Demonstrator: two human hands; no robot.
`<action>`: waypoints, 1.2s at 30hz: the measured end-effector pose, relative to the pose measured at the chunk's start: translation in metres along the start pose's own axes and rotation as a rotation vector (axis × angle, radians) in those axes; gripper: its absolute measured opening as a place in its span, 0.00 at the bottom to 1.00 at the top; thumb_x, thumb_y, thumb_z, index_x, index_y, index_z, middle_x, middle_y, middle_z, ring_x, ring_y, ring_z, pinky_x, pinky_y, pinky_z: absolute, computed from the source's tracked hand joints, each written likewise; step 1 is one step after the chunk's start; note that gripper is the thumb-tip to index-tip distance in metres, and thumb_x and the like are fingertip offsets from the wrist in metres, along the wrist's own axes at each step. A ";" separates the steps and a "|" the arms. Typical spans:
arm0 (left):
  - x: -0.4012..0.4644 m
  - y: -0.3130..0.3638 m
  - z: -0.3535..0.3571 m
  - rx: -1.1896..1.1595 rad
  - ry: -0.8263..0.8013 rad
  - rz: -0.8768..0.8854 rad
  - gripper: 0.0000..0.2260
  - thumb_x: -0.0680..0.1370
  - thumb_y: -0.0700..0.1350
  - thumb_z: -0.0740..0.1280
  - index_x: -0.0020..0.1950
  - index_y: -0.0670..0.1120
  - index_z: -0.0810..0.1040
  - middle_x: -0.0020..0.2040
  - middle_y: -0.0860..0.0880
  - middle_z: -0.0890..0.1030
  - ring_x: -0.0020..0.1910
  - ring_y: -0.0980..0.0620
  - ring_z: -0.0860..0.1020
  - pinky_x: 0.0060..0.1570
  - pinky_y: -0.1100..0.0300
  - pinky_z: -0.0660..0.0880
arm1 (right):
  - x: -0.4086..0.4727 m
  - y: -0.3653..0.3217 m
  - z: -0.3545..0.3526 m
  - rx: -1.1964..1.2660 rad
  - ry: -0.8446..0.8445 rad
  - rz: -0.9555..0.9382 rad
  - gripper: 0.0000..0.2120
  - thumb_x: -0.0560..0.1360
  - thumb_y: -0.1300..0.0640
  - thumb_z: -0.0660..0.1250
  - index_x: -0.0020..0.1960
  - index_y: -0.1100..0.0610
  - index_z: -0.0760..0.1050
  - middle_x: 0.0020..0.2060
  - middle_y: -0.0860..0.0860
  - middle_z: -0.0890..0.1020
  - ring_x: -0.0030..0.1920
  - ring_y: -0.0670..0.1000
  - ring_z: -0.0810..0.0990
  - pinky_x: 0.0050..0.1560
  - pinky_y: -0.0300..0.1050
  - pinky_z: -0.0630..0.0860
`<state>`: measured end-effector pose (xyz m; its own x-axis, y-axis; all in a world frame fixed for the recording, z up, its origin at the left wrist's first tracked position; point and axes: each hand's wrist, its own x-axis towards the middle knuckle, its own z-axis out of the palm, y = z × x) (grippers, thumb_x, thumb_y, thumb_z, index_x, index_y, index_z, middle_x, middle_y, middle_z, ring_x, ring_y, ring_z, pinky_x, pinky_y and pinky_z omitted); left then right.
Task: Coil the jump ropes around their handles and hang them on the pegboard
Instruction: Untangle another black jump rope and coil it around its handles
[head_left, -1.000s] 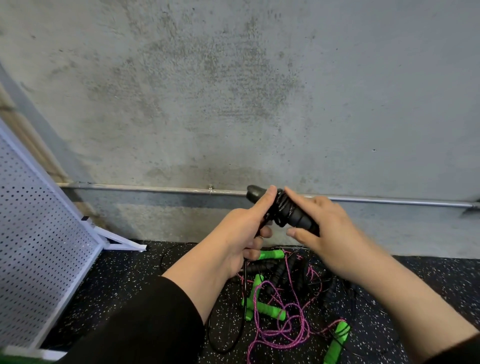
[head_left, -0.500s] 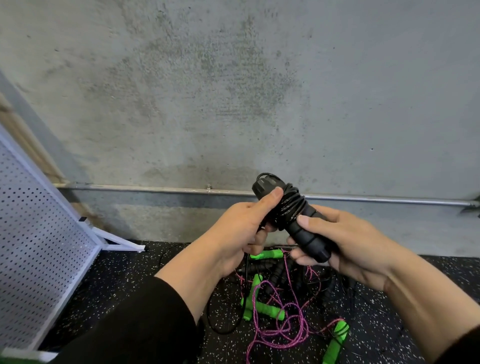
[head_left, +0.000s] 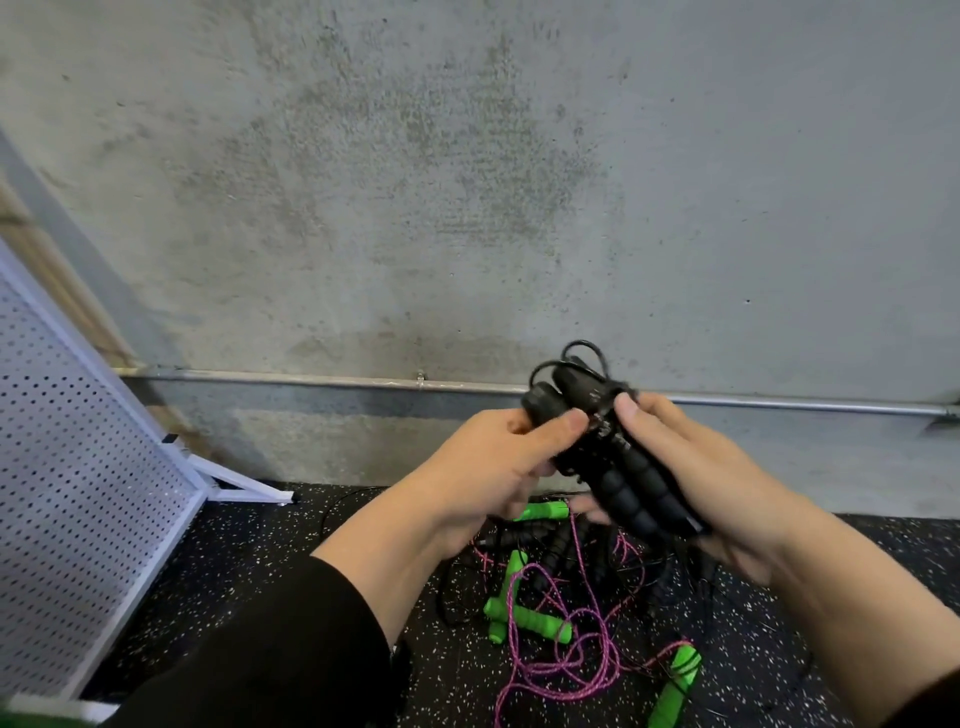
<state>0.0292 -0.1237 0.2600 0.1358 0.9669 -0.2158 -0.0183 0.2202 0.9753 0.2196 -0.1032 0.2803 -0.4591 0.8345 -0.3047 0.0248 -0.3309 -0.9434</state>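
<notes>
A concrete wall (head_left: 467, 182) rises behind a white pegboard (head_left: 78, 493) leaning at left. Both hands, left hand (head_left: 493, 473) and right hand (head_left: 711, 478), curl their fingers around black handles (head_left: 623, 467) wound with cord, above green-handled ropes (head_left: 540, 623) tangled on the floor.

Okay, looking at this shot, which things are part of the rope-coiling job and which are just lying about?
Part of the job:
- black jump rope, held by left hand and right hand
- green-handled ropes with pink cord, tangled on the floor
- white pegboard, leaning at left

Just there:
- metal pipe along the concrete wall
- speckled floor
</notes>
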 end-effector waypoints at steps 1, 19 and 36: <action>-0.001 0.000 0.004 0.021 -0.015 0.001 0.13 0.80 0.57 0.68 0.44 0.48 0.74 0.28 0.56 0.70 0.25 0.57 0.58 0.24 0.65 0.57 | -0.002 -0.001 0.001 -0.046 -0.040 0.018 0.29 0.70 0.40 0.68 0.66 0.53 0.70 0.46 0.59 0.87 0.42 0.63 0.86 0.43 0.54 0.85; 0.002 -0.003 0.007 -0.205 0.005 -0.202 0.07 0.79 0.37 0.64 0.55 0.45 0.71 0.32 0.50 0.63 0.25 0.57 0.55 0.23 0.64 0.53 | 0.015 0.013 -0.013 -0.692 0.087 -0.272 0.29 0.73 0.31 0.56 0.73 0.32 0.56 0.47 0.35 0.81 0.41 0.35 0.80 0.48 0.43 0.74; 0.004 0.002 0.009 -0.222 0.075 -0.241 0.08 0.78 0.34 0.58 0.51 0.39 0.76 0.35 0.46 0.76 0.27 0.53 0.68 0.23 0.62 0.65 | 0.021 0.023 -0.001 -0.734 0.203 -0.347 0.37 0.65 0.28 0.63 0.73 0.32 0.62 0.57 0.38 0.78 0.53 0.41 0.77 0.61 0.42 0.73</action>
<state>0.0385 -0.1208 0.2612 0.0896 0.8888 -0.4494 -0.2106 0.4579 0.8637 0.2114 -0.0928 0.2520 -0.3806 0.9223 0.0674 0.5157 0.2722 -0.8124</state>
